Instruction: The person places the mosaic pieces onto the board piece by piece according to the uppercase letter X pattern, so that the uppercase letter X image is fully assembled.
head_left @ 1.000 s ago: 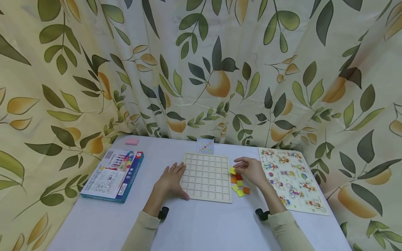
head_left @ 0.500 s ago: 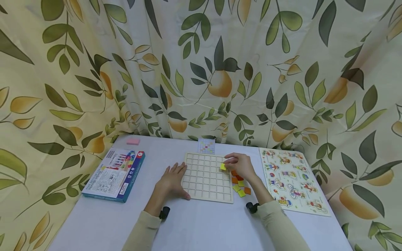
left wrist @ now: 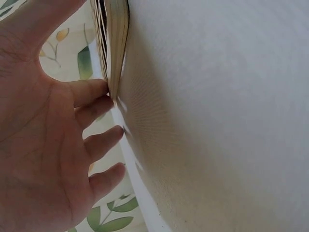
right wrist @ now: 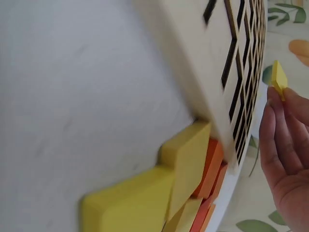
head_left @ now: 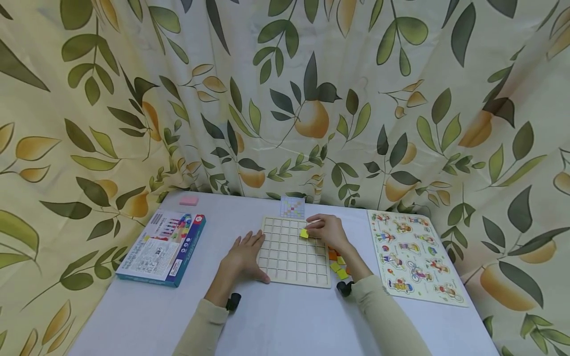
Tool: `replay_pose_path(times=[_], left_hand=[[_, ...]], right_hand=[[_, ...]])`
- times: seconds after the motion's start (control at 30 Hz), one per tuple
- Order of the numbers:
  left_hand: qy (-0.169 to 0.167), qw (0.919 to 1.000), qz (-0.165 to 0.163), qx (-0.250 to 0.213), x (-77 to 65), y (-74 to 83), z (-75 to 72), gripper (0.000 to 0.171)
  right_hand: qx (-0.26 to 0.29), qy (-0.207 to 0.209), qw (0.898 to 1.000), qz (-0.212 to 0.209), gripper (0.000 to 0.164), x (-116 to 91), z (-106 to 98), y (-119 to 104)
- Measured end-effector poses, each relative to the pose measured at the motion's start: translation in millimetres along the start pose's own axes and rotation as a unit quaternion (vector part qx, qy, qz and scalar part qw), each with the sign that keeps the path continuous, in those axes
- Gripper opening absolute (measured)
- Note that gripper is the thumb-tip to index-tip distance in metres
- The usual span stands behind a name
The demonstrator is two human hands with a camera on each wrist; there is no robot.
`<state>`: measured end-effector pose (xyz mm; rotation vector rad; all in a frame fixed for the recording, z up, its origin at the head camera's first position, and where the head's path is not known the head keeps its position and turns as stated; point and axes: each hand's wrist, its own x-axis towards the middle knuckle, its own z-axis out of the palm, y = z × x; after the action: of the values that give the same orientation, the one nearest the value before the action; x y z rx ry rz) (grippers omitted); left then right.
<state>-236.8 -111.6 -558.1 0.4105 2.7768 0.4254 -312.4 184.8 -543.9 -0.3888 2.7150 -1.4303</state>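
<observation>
Yellow tile [head_left: 304, 233] in right hand [head_left: 330, 231]

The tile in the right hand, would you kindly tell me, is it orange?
No, the right wrist view shows the right hand pinching a yellow tile.

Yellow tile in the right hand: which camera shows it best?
Right wrist: the yellow tile appears larger there, pinched at the right hand's fingertips, with nothing in front of its upper part. Head shows it small, against the grid board; left wrist doesn't show it.
</observation>
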Motion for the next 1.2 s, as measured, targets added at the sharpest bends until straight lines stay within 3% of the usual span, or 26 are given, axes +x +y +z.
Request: replay_pose_path(times=[0.37, 0.9, 1.2], left_hand=[[-0.003, 0.9998, 0.000, -0.019, -12.4, 11.4, -15.4, 0.133], [-0.007, 0.9999, -0.001, -0.012, -12.7, 10.2, -16.4, 0.134], [-0.009, 0.9999, 0.002, -0.006, -11.0, 10.0, -15.1, 0.135]], right_hand=[[-0.003, -0.007, 1.000, -0.021, 0.031, 13.4, 17.1, -11.4], [0.018, -0.029, 0.999, -0.035, 0.033, 38.3, 43.0, -24.9], [0.022, -0.036, 0.999, -0.013, 0.029, 44.2, 52.0, -30.0]])
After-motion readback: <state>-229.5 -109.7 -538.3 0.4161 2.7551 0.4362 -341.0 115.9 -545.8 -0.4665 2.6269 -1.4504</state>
